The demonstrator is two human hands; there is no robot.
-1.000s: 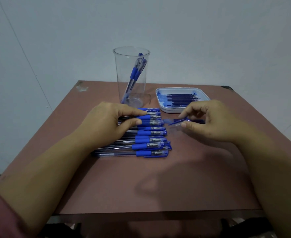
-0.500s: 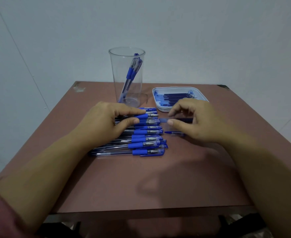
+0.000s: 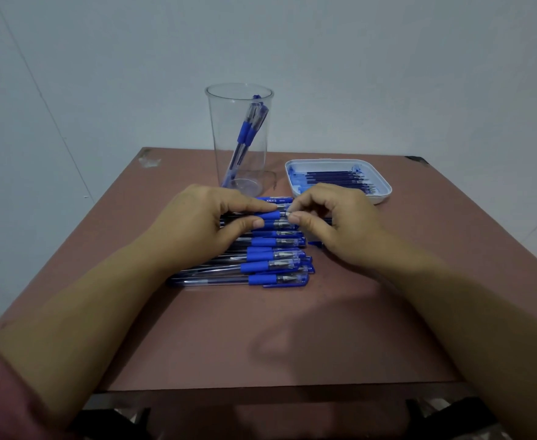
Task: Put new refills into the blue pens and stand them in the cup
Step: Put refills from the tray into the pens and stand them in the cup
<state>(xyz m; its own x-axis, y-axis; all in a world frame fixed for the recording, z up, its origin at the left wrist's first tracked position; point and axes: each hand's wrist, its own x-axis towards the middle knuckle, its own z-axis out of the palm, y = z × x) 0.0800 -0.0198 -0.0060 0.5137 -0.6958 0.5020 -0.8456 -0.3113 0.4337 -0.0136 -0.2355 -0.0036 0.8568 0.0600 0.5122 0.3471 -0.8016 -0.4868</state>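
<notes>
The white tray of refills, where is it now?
In the head view the white tray lies far right on the table, to the right of the clear cup and just beyond the right hand.

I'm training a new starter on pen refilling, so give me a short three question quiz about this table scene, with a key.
1. True or false: the clear cup lies on its side.
2. Where do the loose refills lie? A in the white tray; B in the cup; C on the floor.
3. Which hand or hands touch the pen being worked on?
Key: 1 false, it stands upright with pens inside. 2 A. 3 both: the left hand holds its blue grip, the right hand pinches its tip end.
</notes>
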